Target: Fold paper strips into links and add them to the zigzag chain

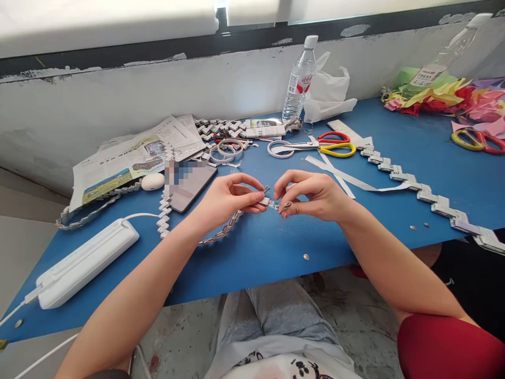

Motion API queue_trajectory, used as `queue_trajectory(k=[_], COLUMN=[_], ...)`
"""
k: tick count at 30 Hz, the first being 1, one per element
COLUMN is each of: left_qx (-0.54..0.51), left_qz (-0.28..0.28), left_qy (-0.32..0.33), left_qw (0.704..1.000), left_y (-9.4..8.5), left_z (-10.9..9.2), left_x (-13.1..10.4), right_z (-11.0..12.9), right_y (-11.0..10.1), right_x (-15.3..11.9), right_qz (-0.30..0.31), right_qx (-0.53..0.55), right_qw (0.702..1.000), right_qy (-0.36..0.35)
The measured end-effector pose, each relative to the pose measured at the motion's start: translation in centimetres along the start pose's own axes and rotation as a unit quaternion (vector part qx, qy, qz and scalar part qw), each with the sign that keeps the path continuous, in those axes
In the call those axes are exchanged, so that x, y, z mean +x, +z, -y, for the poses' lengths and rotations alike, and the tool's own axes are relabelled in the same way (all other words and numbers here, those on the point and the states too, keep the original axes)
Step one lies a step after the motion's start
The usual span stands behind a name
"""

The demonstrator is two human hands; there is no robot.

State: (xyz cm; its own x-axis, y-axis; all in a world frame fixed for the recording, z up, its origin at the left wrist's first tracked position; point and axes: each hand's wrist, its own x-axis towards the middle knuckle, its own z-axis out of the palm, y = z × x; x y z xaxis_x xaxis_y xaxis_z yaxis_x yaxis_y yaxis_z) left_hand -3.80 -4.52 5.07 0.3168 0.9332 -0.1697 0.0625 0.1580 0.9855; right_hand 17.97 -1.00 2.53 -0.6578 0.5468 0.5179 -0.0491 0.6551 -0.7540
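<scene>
My left hand (231, 197) pinches the end of a zigzag chain (226, 230) of folded newspaper strips, which trails down and left behind my forearm. My right hand (313, 195) has thumb and fingers closed on a small folded paper strip (273, 204) that bridges the gap between both hands. Whether this strip is threaded into the chain I cannot tell, as fingertips cover the joint. Beyond the right hand lie scissors (335, 147) with red and yellow handles and long white paper strips (331, 171).
Newspaper sheets (134, 152), a tablet-like device (189, 187) and tape rolls (229, 151) lie left of centre. A white power strip (89, 263) is at the left edge. A water bottle (300, 81) stands at the back. Another folded chain (434, 197) runs right; coloured paper (453, 97) is heaped behind.
</scene>
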Motion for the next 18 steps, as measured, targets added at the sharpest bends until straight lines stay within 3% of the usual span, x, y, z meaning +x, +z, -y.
queue_trajectory(k=[4,6,10,14,18], left_qx=[0.057,0.074,0.062,0.024,0.026], left_qz=[-0.016,-0.028,-0.068,-0.08,-0.121], left_qy=[0.049,0.068,0.095,0.109,0.134], left_qw=[0.997,0.995,0.991,0.99,0.983], left_y=[0.4,0.5,0.1,0.0,0.2], left_z=[0.3,0.4,0.4,0.8,0.9], left_x=[-0.1,0.0,0.2,0.5,0.6], right_z=[0.1,0.0,-0.1,0.0,0.0], right_y=[-0.3,-0.1,0.7,1.5,1.6], right_x=[0.2,0.2,0.4,0.7,0.9], right_qz=[0.053,0.049,-0.067,-0.197,-0.247], right_qx=[-0.089,-0.086,-0.016,0.048,0.09], right_qw=[0.992,0.99,0.989,0.967,0.949], right_qy=[0.073,0.099,0.128,0.155,0.175])
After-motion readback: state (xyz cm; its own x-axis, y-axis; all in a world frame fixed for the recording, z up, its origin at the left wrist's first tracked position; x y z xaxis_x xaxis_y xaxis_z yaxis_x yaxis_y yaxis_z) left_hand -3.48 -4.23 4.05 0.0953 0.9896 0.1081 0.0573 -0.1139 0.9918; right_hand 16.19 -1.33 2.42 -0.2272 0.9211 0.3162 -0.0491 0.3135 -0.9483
